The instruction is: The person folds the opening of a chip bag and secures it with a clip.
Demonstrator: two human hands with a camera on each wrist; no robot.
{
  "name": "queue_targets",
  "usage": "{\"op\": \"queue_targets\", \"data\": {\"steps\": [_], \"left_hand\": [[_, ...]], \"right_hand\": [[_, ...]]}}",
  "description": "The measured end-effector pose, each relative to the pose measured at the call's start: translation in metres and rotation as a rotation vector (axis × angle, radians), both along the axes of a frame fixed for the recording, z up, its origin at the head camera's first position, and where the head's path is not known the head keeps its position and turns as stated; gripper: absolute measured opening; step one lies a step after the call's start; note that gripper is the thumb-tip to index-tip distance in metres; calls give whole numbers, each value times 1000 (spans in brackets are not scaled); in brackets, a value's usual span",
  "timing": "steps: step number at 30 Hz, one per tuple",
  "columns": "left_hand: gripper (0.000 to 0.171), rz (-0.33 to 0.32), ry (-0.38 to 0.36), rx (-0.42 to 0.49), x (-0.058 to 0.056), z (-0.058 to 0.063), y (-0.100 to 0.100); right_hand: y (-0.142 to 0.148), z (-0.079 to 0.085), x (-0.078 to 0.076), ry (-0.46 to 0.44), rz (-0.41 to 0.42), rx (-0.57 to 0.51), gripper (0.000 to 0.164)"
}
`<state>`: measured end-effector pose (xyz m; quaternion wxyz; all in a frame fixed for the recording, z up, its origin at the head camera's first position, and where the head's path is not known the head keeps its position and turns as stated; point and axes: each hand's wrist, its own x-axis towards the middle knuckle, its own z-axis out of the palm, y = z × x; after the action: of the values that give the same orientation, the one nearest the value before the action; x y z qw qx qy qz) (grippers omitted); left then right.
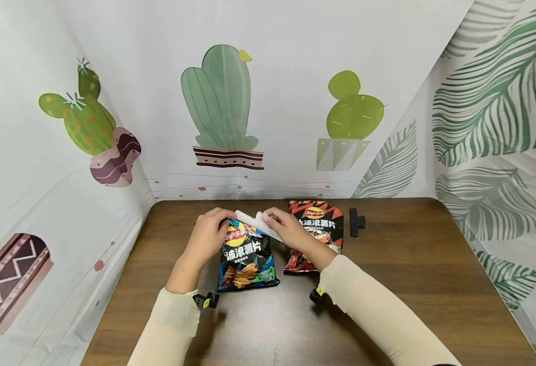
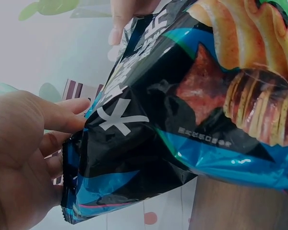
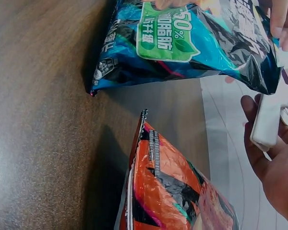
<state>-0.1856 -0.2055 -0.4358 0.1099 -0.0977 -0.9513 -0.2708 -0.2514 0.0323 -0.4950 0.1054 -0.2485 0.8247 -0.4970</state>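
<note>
A blue-and-black bag of potato chips [image 1: 245, 262] is propped up with its top edge raised, its printed front toward me. At its upper left corner my left hand [image 1: 209, 231] pinches the top edge; in the left wrist view, the fingers reach behind the bag [image 2: 134, 158]. My right hand [image 1: 288, 229] grips a long white sealing clip [image 1: 249, 219], which lies slantwise along the bag's top. From the right wrist view, the clip [image 3: 266, 122] sits between thumb and fingers near the bag's upper corner. Whether it is fastened cannot be seen.
A red chip bag [image 1: 325, 216] lies just right of the blue one, partly behind my right forearm. To its right lies a black clip [image 1: 356, 222] on the brown wooden table [image 1: 414, 264]. A white cactus-print cloth [image 1: 286, 101] hangs behind the table's far edge.
</note>
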Motion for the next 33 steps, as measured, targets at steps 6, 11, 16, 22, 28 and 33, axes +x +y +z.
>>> {"op": "queue_targets", "data": {"steps": [6, 11, 16, 22, 28, 33], "left_hand": [[23, -5, 1, 3, 2, 2, 1], [22, 0, 3, 1, 3, 2, 1], [21, -2, 4, -2, 3, 1, 0], [21, 4, -2, 3, 3, 2, 1], [23, 4, -9, 4, 3, 4, 1], [23, 1, 1, 10, 4, 4, 1]], "right_hand": [[4, 4, 0, -9, -3, -3, 32], [7, 7, -1, -32, 3, 5, 31], [9, 8, -2, -34, 15, 6, 31], [13, 10, -4, -40, 17, -1, 31], [14, 10, -2, -39, 31, 0, 31], [11, 8, -1, -34, 34, 4, 29]]}}
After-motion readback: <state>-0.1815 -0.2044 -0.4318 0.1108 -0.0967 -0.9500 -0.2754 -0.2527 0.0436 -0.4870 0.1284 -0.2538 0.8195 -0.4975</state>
